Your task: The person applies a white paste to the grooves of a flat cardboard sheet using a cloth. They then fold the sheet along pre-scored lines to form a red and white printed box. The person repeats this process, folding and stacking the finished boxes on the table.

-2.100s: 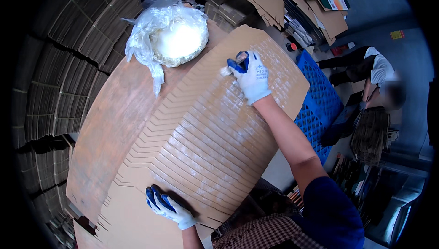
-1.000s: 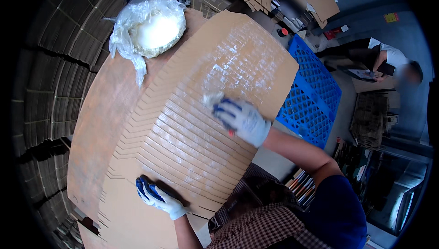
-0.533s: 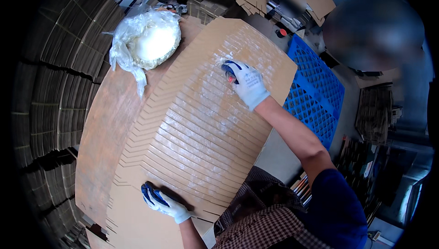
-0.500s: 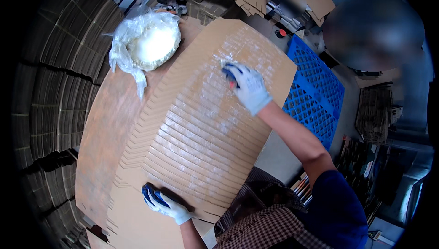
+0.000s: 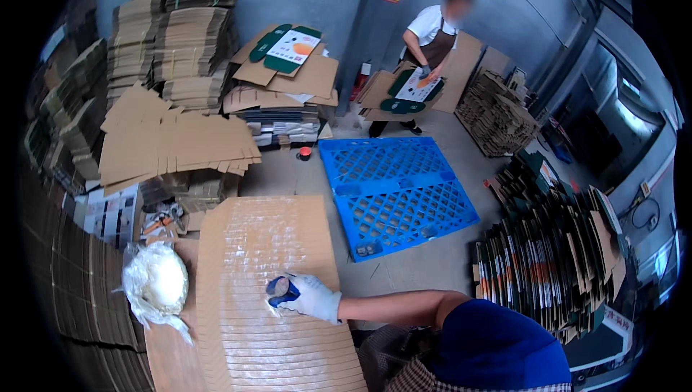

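Note:
My right hand [image 5: 310,297], in a white glove with blue-coated fingers, is closed around a short, round-ended tool [image 5: 278,287]. A pale tip pokes out below the fingers and touches the cardboard; its exact kind is hard to make out. Under it lies a staggered row of overlapping brown cardboard sheets [image 5: 288,352], smeared with a shiny whitish paste. To the left, a round bowl [image 5: 164,285] lined with crumpled clear plastic holds something white. Sheets and bowl rest on a wooden board [image 5: 173,356]. My left hand is out of the picture.
A blue plastic pallet [image 5: 400,189] lies on the floor ahead. Beyond it a co-worker [image 5: 436,39] in a brown apron holds printed green-and-white cardboard. Cardboard stacks [image 5: 191,39] rise at the back left. Upright folded boxes [image 5: 548,262] stand at right; a red cup [image 5: 304,153] sits near the pallet.
The view has swung upward, bringing in the back wall and the co-worker. My right hand is nearer along the cardboard row, still gripping the tool. My left hand has dropped out of view.

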A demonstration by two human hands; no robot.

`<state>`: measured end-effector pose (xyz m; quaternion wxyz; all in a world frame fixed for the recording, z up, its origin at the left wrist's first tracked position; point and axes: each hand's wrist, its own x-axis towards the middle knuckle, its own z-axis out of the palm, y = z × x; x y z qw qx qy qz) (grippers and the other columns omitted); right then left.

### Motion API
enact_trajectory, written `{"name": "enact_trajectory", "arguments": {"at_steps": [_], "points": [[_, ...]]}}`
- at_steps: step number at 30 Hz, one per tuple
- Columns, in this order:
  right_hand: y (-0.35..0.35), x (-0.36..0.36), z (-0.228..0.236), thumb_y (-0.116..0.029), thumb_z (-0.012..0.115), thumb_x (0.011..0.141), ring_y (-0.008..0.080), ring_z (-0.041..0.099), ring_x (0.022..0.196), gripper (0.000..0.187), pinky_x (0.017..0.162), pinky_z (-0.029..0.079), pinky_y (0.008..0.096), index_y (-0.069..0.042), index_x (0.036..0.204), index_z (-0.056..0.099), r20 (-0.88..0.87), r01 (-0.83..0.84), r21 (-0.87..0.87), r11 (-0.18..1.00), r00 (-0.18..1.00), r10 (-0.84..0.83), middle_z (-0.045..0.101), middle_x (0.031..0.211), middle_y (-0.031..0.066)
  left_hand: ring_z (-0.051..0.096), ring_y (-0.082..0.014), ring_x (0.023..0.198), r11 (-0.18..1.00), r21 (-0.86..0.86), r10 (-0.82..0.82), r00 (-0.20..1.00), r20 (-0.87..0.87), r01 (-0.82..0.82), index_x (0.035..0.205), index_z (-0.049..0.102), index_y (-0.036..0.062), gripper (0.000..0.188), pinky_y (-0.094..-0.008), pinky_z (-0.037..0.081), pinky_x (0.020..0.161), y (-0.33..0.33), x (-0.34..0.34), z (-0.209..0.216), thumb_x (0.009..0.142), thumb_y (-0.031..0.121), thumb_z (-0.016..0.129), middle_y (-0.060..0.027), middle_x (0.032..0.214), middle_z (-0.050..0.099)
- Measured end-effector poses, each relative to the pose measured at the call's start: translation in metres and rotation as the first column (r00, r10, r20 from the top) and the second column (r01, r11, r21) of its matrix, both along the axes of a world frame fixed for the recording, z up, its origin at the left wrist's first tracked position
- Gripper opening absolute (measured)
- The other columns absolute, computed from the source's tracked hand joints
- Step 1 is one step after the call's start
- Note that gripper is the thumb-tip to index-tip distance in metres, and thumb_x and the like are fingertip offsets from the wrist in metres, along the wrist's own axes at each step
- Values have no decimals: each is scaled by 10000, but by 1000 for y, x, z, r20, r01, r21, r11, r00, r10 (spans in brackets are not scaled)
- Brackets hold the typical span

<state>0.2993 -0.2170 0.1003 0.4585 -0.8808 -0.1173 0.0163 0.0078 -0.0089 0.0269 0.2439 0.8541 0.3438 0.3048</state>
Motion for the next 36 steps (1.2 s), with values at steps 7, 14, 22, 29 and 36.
{"name": "enact_trajectory", "arguments": {"at_steps": [7, 14, 22, 29, 36], "points": [[-65, -17, 11, -148, 776, 896, 68, 630, 802, 355, 634, 520, 238, -60, 1224, 670, -542, 393, 349, 850, 825, -159, 723, 1013, 1, 406, -425, 1330, 967, 248, -33, 990, -135, 66, 1400, 459, -57, 495, -545, 347, 1134, 40, -50, -58, 1061, 304, 444, -287, 1413, 439], [-120, 11, -27, -121, 729, 936, 106, 650, 822, 287, 668, 548, 262, -34, 1203, 670, -573, 413, 680, 606, 815, 88, 705, 1037, 25, 467, -408, 1275, 993, 58, -110, 991, 71, 106, 1365, 496, -58, 465, -514, 381, 1110, -72, 19, 65, 1063, 280, 392, -270, 1369, 500], [-142, 25, -15, -157, 735, 936, 112, 651, 760, 252, 660, 545, 263, -40, 1153, 684, -612, 431, 707, 561, 770, 180, 697, 936, 21, 460, -368, 1337, 675, -38, -728, 657, -195, 737, 1417, 511, 29, 519, -504, 355, 1142, -201, 127, 31, 1042, 383, 441, -230, 1443, 489], [-205, 15, -2, -46, 703, 912, 119, 647, 794, 116, 666, 548, 294, -53, 1022, 666, -334, 221, 564, 796, 942, -25, 682, 951, 53, 397, -414, 1403, 750, -115, -656, 710, -258, 651, 1333, 593, 35, 544, -550, 255, 1192, -251, 167, 1, 891, 336, 688, -228, 1469, 489], [-158, 1, 20, 65, 684, 887, 108, 685, 907, 348, 745, 562, 219, -18, 1223, 645, -408, 212, 484, 849, 913, 5, 708, 1093, 75, 321, -366, 1475, 757, -107, -645, 710, -282, 645, 1428, 520, 80, 627, -557, 176, 1230, -230, 166, -8, 903, 398, 646, -159, 1570, 395]]}}
